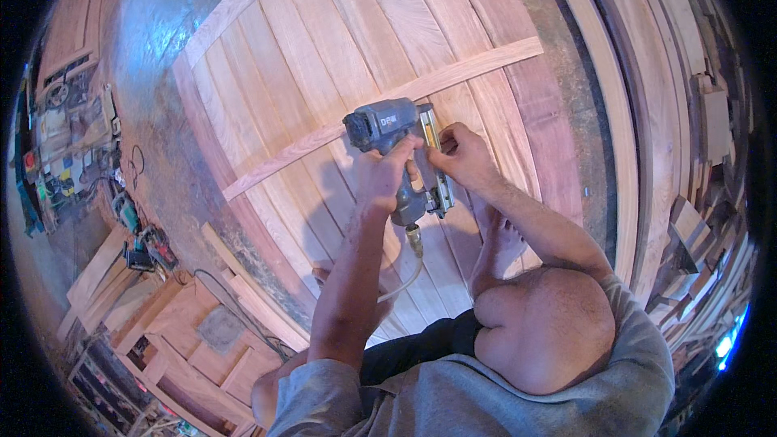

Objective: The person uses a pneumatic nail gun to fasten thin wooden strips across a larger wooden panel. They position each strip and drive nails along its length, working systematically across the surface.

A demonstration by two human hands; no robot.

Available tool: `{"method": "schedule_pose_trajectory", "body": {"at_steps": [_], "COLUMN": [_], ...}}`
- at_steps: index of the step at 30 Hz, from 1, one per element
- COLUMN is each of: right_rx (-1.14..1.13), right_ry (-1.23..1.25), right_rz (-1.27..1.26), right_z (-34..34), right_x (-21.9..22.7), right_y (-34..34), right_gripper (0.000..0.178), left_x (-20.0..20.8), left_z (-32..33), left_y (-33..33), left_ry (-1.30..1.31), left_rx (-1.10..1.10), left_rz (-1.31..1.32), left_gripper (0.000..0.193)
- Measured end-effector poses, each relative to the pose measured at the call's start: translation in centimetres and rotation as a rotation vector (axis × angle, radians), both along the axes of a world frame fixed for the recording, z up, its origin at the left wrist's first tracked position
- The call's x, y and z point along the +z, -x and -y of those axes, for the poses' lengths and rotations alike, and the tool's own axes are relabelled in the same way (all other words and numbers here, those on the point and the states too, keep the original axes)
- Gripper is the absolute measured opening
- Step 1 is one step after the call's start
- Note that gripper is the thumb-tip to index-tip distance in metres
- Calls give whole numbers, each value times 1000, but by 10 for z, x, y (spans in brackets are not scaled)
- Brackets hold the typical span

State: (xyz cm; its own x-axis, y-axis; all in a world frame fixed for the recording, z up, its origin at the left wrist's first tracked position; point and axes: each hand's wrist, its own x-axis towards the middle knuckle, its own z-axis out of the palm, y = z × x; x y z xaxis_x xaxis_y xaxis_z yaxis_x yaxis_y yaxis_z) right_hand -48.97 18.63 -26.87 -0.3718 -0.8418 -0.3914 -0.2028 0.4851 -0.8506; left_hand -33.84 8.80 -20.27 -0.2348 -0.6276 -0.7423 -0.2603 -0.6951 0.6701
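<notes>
A dark blue and black air nail gun (392, 120) lies tilted over a wooden panel (340, 24) of pale planks. My left hand (387, 174) is closed round the gun's handle. Along the gun's right side runs a metal nail magazine (439, 186). My right hand (465, 158) is at this magazine, thumb and fingers curled together against it; whatever they pinch is hidden. An air hose (413, 267) leaves the brass fitting at the handle's lower end. Just beyond the gun, a narrow wooden batten (486, 58) crosses the planks.
My bare foot (503, 239) rests on the panel beside my right forearm. Long boards (647, 73) are stacked at the right. Power tools (146, 235) and a dark cable lie at the left, with wood offcuts (186, 356) at the lower left.
</notes>
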Motion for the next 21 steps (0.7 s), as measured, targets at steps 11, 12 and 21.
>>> {"method": "schedule_pose_trajectory", "body": {"at_steps": [11,12,21], "right_rx": [6,-19,-174], "right_ry": [-60,-62,49], "right_rz": [22,46,-43], "right_z": [0,-4,-22], "right_x": [9,9,3], "right_y": [9,11,55], "right_gripper": [36,35,42], "left_x": [19,21,7], "left_z": [-2,-5,-22], "left_y": [17,21,72], "left_ry": [-9,-49,8], "left_rx": [25,40,71], "left_rz": [36,64,-160], "left_gripper": [22,22,21]}}
